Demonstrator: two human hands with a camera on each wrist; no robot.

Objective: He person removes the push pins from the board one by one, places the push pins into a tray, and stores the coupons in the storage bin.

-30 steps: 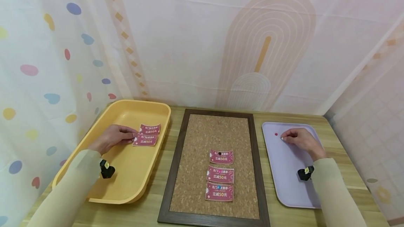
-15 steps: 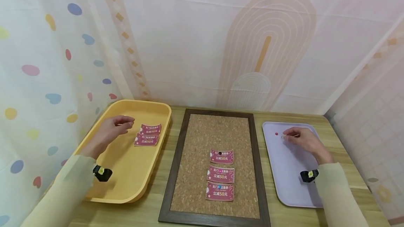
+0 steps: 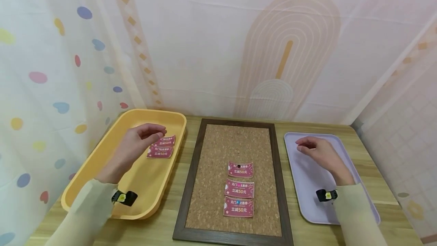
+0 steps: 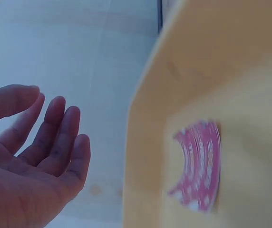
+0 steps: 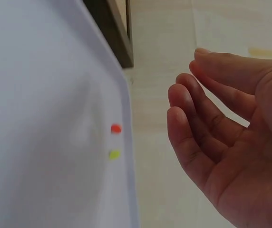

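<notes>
The left hand (image 3: 135, 142) is hovering over the yellow tray (image 3: 145, 185) at left, fingers loosely bent and holding nothing, two pink coupons (image 3: 160, 152) lying near its fingertips. The right hand (image 3: 322, 153) is hanging, relaxed and empty, above the lilac tray (image 3: 314, 196) at right, where a red pin (image 5: 116, 128) and yellow pin (image 5: 114, 154) are lying near the far edge. Between them, three pinned coupons (image 3: 239, 192) are resting on a cork board (image 3: 208, 200).
</notes>
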